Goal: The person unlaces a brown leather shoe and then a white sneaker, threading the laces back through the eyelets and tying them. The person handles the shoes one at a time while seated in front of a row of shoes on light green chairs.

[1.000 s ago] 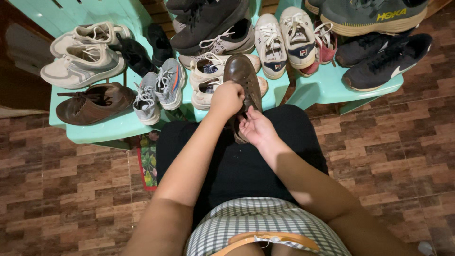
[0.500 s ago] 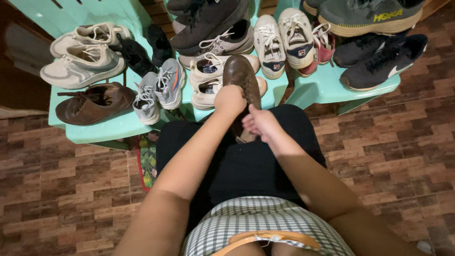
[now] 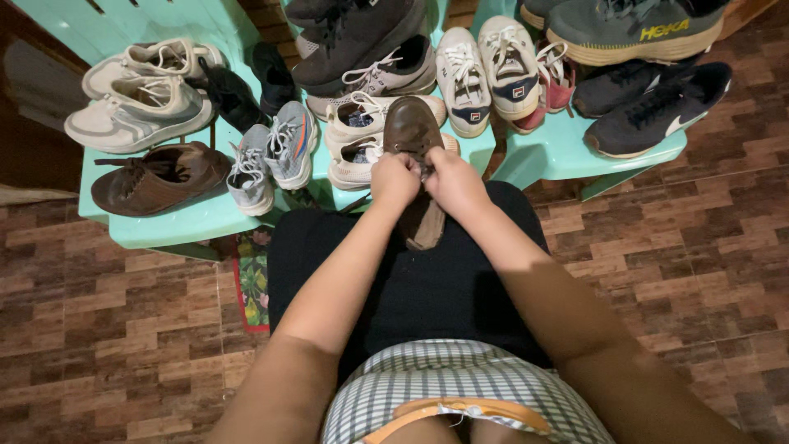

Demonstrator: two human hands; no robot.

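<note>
A brown leather shoe (image 3: 413,123) lies toe-away on my black-clad lap (image 3: 427,279). My left hand (image 3: 395,178) and my right hand (image 3: 454,179) are both closed over its middle, side by side, on the laces; the fingertips are hidden. The shoe's heel end (image 3: 426,226) pokes out below my hands. Its matching brown shoe (image 3: 156,177) lies on a mint-green plastic chair (image 3: 177,224) at the left.
Several sneakers crowd the green chairs ahead: white ones (image 3: 136,111) at the left, small grey ones (image 3: 271,156), cream ones (image 3: 357,136), white low-tops (image 3: 489,66), dark runners (image 3: 649,103) at the right. The floor (image 3: 107,329) is brown brick-pattern tile. A patterned cloth (image 3: 256,279) lies by my left leg.
My right hand has moved up from the shoe's heel side and closed over the laces beside my left hand. The shoe stays on my lap.
</note>
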